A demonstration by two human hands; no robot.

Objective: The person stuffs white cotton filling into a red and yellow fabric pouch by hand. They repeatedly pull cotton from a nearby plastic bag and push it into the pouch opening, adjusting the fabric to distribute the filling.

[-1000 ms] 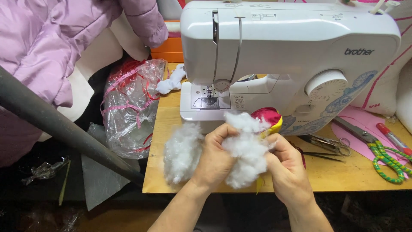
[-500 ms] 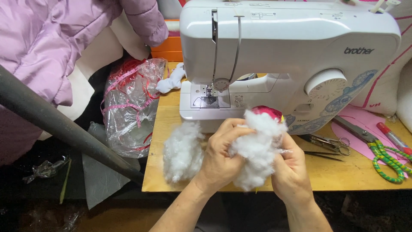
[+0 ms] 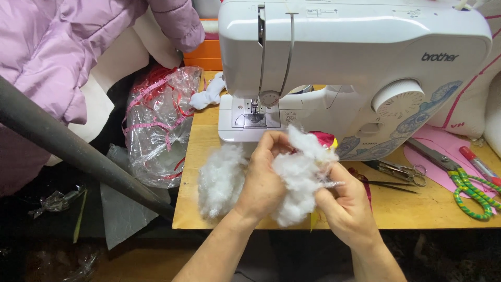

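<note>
Both my hands work a wad of white stuffing just in front of a white sewing machine. My left hand grips the wad from the left. My right hand pinches its right side. Behind the wad a red and yellow fabric piece peeks out, mostly hidden. A second clump of white stuffing lies on the wooden table, just left of my left hand.
A clear plastic bag with red ribbon hangs off the table's left edge. Small scissors, large scissors with green-wrapped handles, a red pen and pink paper lie at right. A purple jacket and a dark pole are at left.
My hands have shifted slightly on the wad, turning and squeezing it; the stuffing now covers more of the red fabric. The clump on the table has not moved.
</note>
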